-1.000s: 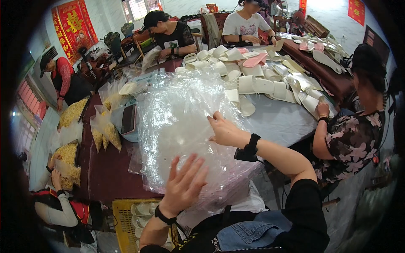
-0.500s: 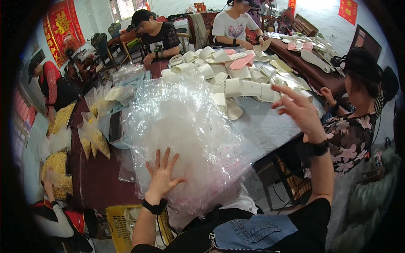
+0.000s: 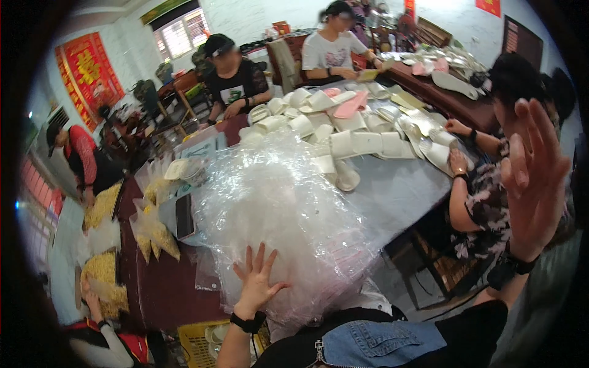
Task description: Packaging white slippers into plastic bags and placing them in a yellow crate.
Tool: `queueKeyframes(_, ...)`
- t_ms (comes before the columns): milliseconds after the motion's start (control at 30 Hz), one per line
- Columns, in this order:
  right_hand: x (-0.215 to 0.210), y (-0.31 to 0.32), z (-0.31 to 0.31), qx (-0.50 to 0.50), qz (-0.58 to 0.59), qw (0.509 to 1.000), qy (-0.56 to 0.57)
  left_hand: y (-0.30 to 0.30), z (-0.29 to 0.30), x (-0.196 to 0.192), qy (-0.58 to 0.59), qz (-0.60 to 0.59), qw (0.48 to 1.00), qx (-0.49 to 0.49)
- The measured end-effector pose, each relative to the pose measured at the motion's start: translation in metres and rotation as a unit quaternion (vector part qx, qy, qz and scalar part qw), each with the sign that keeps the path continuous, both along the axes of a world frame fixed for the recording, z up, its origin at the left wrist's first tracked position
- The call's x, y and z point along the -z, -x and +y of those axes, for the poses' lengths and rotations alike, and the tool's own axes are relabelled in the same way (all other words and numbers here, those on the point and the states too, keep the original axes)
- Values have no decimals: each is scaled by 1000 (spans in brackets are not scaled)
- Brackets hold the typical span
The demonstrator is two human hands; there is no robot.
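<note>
The left hand (image 3: 256, 283), fingers spread, presses flat on a heap of clear plastic bags (image 3: 279, 221) on the near table (image 3: 162, 288). The right hand (image 3: 535, 178) hangs open in the air at right, holding nothing. A dark phone (image 3: 184, 216) lies just left of the heap, white folded insoles (image 3: 350, 144) beyond it.

Left hand (image 3: 256, 283) is spread flat, fingers fanned, pressing on the near side of a big heap of clear plastic bags (image 3: 276, 214) on the table (image 3: 399, 193). Right hand (image 3: 532, 178) is up in the air, palm open, well apart from the heap. White folded insoles (image 3: 350, 144) lie piled beyond, a phone (image 3: 184, 216) just left.
</note>
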State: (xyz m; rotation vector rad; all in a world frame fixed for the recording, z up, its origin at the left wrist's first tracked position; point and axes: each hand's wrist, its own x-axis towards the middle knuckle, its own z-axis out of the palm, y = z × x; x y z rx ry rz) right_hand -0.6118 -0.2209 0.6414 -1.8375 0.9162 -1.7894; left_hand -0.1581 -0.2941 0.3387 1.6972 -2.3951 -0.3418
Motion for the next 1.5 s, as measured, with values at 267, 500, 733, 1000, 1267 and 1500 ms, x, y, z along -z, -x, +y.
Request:
queueKeyframes(267, 0, 20, 28, 97, 63, 991, -63, 6, -4, -6, -3, -4, 1000, -9)
queueKeyframes(500, 138, 60, 38, 67, 63, 925, -368, -2, -9, -4, -7, 24, 1000, -6)
queueKeyframes(733, 376, 76, 130, -51, 299, 776, -552, -10, -10, 4, 42, 5, 997, 61)
queueKeyframes(1000, 485, 28, 202, -170, 351, 584, -712, -21, -23, 10, 78, 33, 985, 151)
queueKeyframes(1267, 476, 2, 218, -19, 460, 597, -657, -17, -14, 15, 46, 41, 996, 67)
queueKeyframes(1500, 463, 17, 216, -115, 274, 519, -801, -23, -11, 14, 50, 50, 996, 58)
